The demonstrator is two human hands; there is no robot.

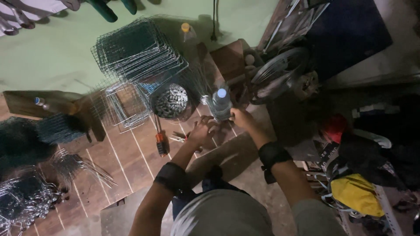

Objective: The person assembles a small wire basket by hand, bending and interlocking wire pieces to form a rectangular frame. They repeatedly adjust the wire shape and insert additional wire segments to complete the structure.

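Note:
My left hand (202, 130) rests low on the tiled floor, fingers bent over a sheet of wire mesh (199, 81) that stands in front of me. My right hand (239, 118) reaches forward beside a clear plastic bottle with a blue cap (221, 104) and touches the mesh next to it. Whether either hand grips the wire is unclear in the dim light. Both wrists wear black bands. A round bowl of small metal clips (171, 101) sits just left of the bottle.
A stack of wire mesh panels (138, 50) lies beyond the bowl. An orange-handled screwdriver (160, 142) and pliers (178, 137) lie by my left hand. A bicycle wheel (280, 70) leans at right, wire pieces (26, 196) pile at left, and a yellow object (356, 192) lies lower right.

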